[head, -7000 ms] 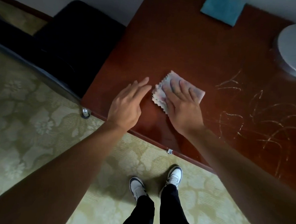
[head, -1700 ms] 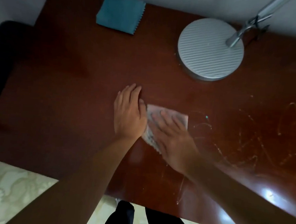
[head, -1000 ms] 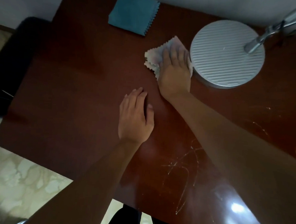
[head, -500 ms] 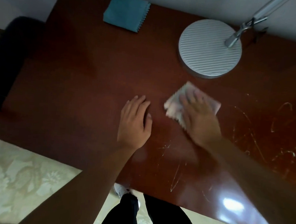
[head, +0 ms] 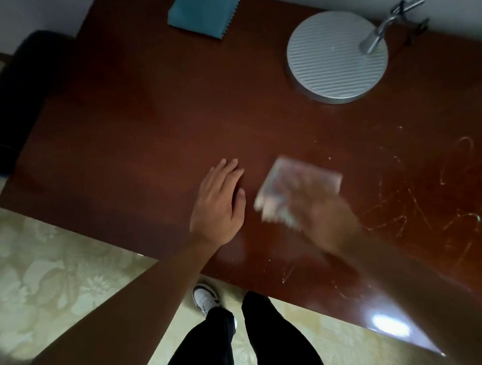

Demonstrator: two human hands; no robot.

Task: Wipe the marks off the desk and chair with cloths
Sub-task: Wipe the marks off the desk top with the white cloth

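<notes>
head view: desk (head: 154, 116) wiping step. right hand (head: 324, 214), blurred, lay flat on pale cloth (head: 295, 182), pressing it to the wood. left hand (head: 219, 206) spread flat beside it. scribble marks (head: 417, 208) right of the cloth; next pass likely needs that way. teal cloth (head: 204, 10) far beyond left hand.

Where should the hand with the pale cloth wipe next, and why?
Probably sweep the right hand and its pale cloth rightward: pale scribbled marks cover the dark red-brown wooden desk there, while the left hand rests flat.
</notes>
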